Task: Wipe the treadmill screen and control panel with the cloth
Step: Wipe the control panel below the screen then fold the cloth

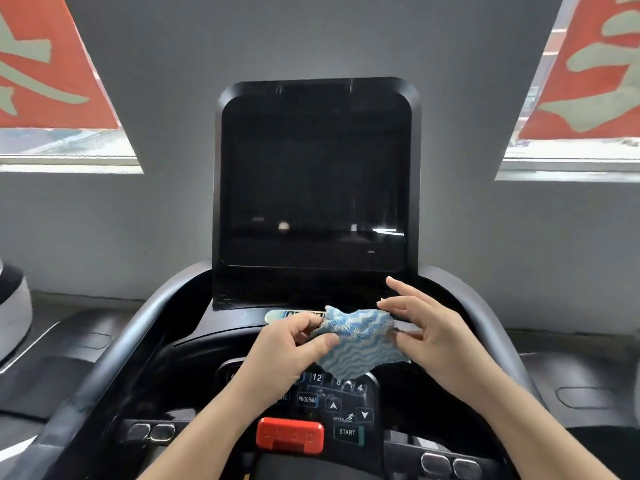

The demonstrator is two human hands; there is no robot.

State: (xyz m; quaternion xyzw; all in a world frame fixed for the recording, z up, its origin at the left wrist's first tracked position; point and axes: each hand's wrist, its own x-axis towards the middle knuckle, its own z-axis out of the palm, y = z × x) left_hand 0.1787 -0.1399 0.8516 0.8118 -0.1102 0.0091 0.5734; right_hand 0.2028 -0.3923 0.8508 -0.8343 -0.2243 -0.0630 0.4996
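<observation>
A blue and beige wavy-patterned cloth hangs between both hands above the control panel. My left hand pinches the cloth's left edge with thumb and fingers. My right hand pinches its right edge, with the index and middle fingers stretched out toward the screen. The large dark treadmill screen stands upright behind the hands and is switched off, showing faint reflections. The cloth covers part of the panel's upper buttons; number keys, PROGRAM, arrow keys and START show below it.
A red stop button sits at the panel's lower middle. Curved black handlebars sweep down both sides of the console. Metal grip sensors lie on the lower bar. A grey wall with windows and red banners is behind.
</observation>
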